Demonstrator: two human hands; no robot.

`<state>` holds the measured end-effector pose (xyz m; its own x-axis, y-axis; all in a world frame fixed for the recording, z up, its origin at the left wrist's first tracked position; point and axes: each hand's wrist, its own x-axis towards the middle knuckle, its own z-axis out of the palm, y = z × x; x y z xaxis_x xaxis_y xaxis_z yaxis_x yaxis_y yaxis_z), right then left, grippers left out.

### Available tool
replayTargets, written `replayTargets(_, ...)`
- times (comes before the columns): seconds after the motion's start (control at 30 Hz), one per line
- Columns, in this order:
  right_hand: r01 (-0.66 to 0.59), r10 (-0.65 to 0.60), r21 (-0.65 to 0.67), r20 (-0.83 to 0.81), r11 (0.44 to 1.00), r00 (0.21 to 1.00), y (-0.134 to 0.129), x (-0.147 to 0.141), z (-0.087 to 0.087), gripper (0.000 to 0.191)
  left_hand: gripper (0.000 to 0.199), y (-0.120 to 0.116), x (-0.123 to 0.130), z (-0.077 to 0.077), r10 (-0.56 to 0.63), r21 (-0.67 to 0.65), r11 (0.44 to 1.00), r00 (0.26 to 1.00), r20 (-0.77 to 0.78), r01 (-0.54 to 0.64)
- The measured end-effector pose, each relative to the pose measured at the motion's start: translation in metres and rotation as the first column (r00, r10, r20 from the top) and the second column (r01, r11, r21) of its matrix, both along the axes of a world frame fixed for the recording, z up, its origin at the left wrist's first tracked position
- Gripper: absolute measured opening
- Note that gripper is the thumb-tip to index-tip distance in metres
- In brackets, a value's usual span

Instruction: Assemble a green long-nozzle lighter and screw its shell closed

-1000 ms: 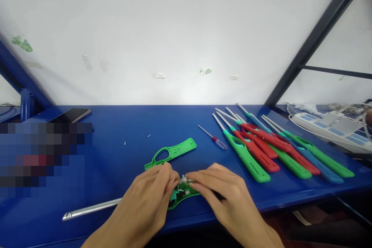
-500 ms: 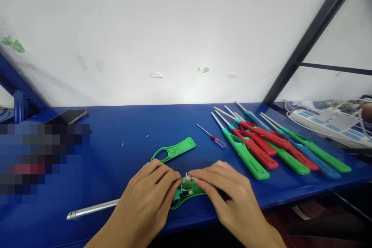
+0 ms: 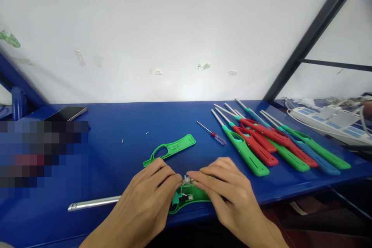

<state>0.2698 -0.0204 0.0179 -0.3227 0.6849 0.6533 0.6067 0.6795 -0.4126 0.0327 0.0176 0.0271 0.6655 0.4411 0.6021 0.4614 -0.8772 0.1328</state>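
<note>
An opened green stick lighter [image 3: 194, 195] lies in front of me, its inner parts bare and its long metal tube [image 3: 94, 203] reaching out to the left. Above its handle, my left hand [image 3: 148, 193] and my right hand [image 3: 229, 190] come together, both with fingers pinched. Between the fingertips is a small whitish, metallic valve-like fitting [image 3: 186, 180] of the lighter, mostly covered by them. Inside the shell, a teal trigger piece [image 3: 176, 198] shows beside the left fingers. The lighter's loose green half-shell [image 3: 177, 146] lies just beyond the hands.
A screwdriver [image 3: 216, 137] with a clear purple handle lies at centre right. Beside it are several red, green and blue stick lighters [image 3: 247, 153]. Two tiny screws [image 3: 147, 133] sit left of centre. A phone [image 3: 68, 113] is at left, a white power strip [image 3: 325, 122] at far right.
Both hands stay pinched at the fitting, with only slight finger shifts. The whole view has tilted a little, so the things on the table appear slightly higher.
</note>
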Motion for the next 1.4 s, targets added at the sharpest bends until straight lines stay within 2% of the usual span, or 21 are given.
replayTargets(0.13,-0.002,0.002,0.049,0.008,0.999,1.000,0.002,-0.001,-0.003,0.040,0.026,0.001,0.001,0.000,-0.016,0.004,1.000,0.999,0.037,0.016)
replayTargets(0.23,0.008,-0.007,0.031,-0.027,0.999,1.000,0.003,-0.002,-0.002,0.033,0.024,0.001,0.003,0.003,-0.009,0.022,1.000,0.999,0.044,0.008)
replayTargets(0.33,0.047,-0.046,0.007,-0.090,0.999,0.995,0.002,-0.004,0.000,0.024,0.025,0.001,0.005,0.008,0.026,0.094,0.995,0.999,0.023,-0.029)
replayTargets(0.47,0.091,-0.096,-0.043,-0.122,0.995,0.988,0.001,-0.005,0.004,0.021,0.019,-0.003,0.006,0.009,0.071,0.151,0.986,0.996,0.044,-0.077)
replayTargets(0.6,0.097,-0.108,-0.092,-0.116,0.991,0.987,0.000,-0.004,0.005,0.020,0.021,-0.011,0.002,0.005,0.155,0.102,0.981,0.985,0.079,-0.162)
replayTargets(0.73,0.095,-0.102,-0.084,-0.085,0.992,0.991,0.001,-0.004,0.004,0.019,0.029,-0.015,-0.005,0.001,0.200,0.034,0.979,0.980,-0.011,-0.199)
replayTargets(0.93,0.098,-0.106,-0.113,-0.070,0.989,0.992,0.001,-0.003,0.004,0.021,0.020,-0.012,-0.008,0.000,0.145,-0.061,0.988,0.989,0.015,-0.144)
replayTargets(1.17,0.065,-0.070,-0.171,-0.023,0.983,0.997,-0.002,0.005,-0.002,0.020,0.018,-0.014,-0.007,-0.003,0.138,-0.081,0.988,0.988,0.069,-0.133)
replayTargets(1.4,0.066,-0.059,-0.188,0.040,0.980,0.997,-0.004,0.009,-0.001,0.023,0.021,-0.013,-0.008,-0.003,0.134,-0.088,0.987,0.990,0.033,-0.131)
